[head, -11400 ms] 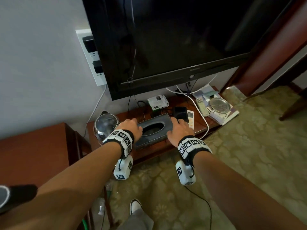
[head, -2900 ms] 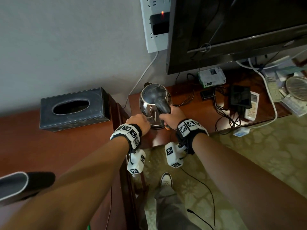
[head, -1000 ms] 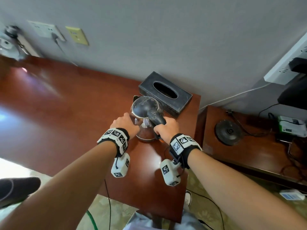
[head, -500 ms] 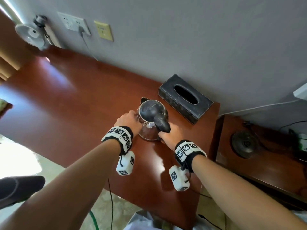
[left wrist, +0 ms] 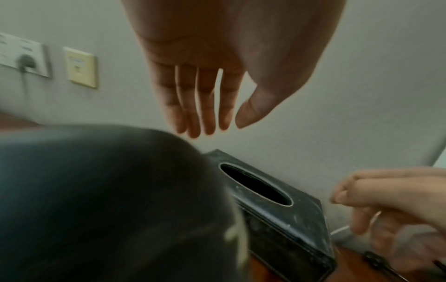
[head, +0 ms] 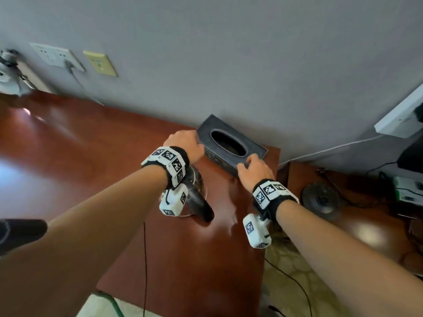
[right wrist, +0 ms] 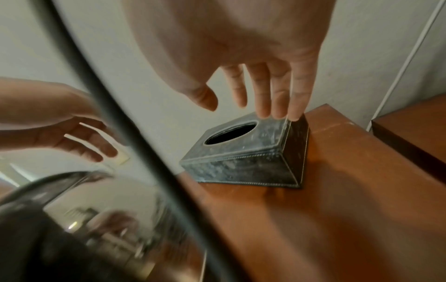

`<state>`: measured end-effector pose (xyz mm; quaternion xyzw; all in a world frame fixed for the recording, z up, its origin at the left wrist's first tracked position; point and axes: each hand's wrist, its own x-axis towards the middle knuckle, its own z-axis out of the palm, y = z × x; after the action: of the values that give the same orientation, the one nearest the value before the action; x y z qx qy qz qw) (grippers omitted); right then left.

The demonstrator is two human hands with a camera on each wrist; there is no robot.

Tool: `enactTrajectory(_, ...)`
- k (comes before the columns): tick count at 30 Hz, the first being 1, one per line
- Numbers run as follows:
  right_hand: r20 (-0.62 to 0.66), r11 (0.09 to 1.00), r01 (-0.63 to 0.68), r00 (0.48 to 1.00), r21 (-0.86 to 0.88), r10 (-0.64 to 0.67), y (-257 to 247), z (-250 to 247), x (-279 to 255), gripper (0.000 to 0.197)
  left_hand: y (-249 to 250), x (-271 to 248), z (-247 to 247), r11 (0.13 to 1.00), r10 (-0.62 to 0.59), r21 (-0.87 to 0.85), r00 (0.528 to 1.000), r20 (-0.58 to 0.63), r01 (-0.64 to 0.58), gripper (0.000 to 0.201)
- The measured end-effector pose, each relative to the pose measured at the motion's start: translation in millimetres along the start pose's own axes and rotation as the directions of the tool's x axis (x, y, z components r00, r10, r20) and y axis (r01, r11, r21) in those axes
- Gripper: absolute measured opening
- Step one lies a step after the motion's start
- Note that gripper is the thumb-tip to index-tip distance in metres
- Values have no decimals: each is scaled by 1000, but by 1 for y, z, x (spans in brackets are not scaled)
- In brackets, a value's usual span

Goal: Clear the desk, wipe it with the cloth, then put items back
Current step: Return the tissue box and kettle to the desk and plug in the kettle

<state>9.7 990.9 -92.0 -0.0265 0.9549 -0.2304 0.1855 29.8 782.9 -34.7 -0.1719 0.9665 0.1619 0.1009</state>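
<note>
A dark tissue box (head: 231,147) with an oval slot lies at the back right corner of the red-brown desk (head: 91,156), against the wall. My left hand (head: 185,141) hovers at its left end; in the left wrist view the left hand (left wrist: 207,114) is flat with straight fingers above the tissue box (left wrist: 277,209). My right hand (head: 251,165) is at the right end; in the right wrist view its straight fingertips (right wrist: 277,112) touch the top edge of the tissue box (right wrist: 241,152). The steel kettle (head: 194,200) stands on the desk under my left wrist, held by neither hand.
The grey wall runs right behind the box, with a white socket (head: 57,57) and a yellow plate (head: 100,64). To the right a lower stand (head: 366,225) carries the kettle base (head: 320,200) and cables. A white power strip (head: 400,120) hangs on the wall.
Both hands have let go of the kettle, which now stands on the desk. They have moved back to the two ends of the tissue box.
</note>
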Motion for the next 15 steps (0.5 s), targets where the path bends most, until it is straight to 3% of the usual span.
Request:
enactTrajectory(6,-35,991,-131,991,-23,130,11,-5,49,57,34,63,24,991,-90,112,986,139,75,49)
enactTrajectory(12,79,979,-205,976,21,202,9,9,86,72,39,111,45,967,-222,165,957,188,192,69)
enactTrajectory(15,110,979,-197,973,-54,202,7,22,100,71,43,124,52,958,-261,173,943,208,227,73)
